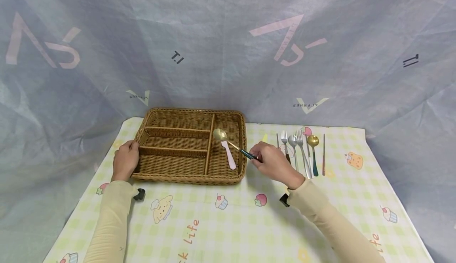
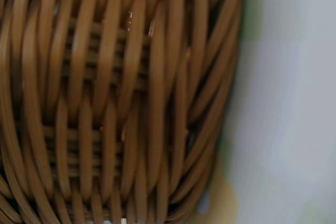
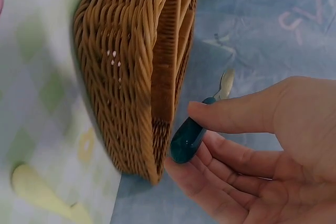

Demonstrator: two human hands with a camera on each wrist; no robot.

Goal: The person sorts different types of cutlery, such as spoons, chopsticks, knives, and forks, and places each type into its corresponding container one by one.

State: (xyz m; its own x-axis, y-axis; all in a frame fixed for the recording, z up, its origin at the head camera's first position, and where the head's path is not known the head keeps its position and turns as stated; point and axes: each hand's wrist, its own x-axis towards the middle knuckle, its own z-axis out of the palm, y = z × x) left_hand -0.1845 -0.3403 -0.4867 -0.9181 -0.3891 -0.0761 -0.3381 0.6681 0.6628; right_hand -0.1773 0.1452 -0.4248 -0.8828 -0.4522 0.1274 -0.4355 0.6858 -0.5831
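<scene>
My right hand (image 1: 274, 162) pinches a gold spoon (image 1: 219, 135) by its dark green handle (image 3: 189, 140), between thumb and fingers. The spoon's bowl is over the right compartment of a brown wicker basket (image 1: 178, 179) with several compartments. Below the bowl, in that compartment, lies a piece of cutlery with a pink handle (image 1: 229, 158); its head is hidden by the spoon. My left hand (image 1: 125, 161) grips the basket's left rim. Close up in the left wrist view is the woven basket wall (image 2: 115, 87); the hand itself is out of that view.
Right of the basket, cutlery lies in a row: forks (image 1: 284, 136), a silver spoon (image 1: 293, 140), another green-handled gold spoon (image 1: 313, 141) and a wooden-ended stick (image 1: 323, 156). A yellow utensil (image 3: 42, 192) lies near my right hand. Grey fabric (image 1: 221, 49) hangs behind the table.
</scene>
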